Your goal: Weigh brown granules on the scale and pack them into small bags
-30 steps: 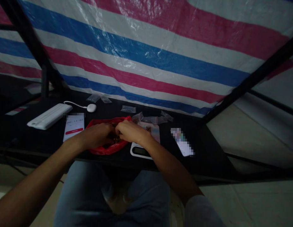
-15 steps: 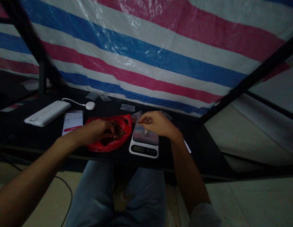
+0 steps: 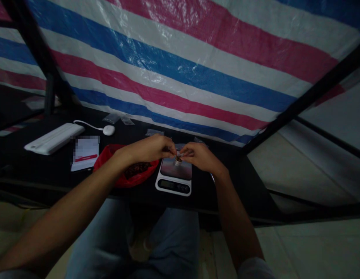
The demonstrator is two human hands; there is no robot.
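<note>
Over the metal plate of a small white digital scale, both my hands meet at a small clear plastic bag with brownish bits showing at its top. My left hand comes in from the left, its fingertips closed at the bag's near-left edge. On the other side, my right hand pinches the bag's right edge. A red plastic bag, its mouth open, lies beside the scale under my left forearm. Small dark brown pieces fill it; their exact kind is too dim to tell.
Left on the black table are a phone, a long white device and a round white piece on a cable. Several small clear bags lie toward the striped sheet behind. A dark frame bar slants at right.
My left hand has left the red bag and moved right to the small clear bag above the scale. My right hand stays there, turned slightly. The view has shifted a little.
</note>
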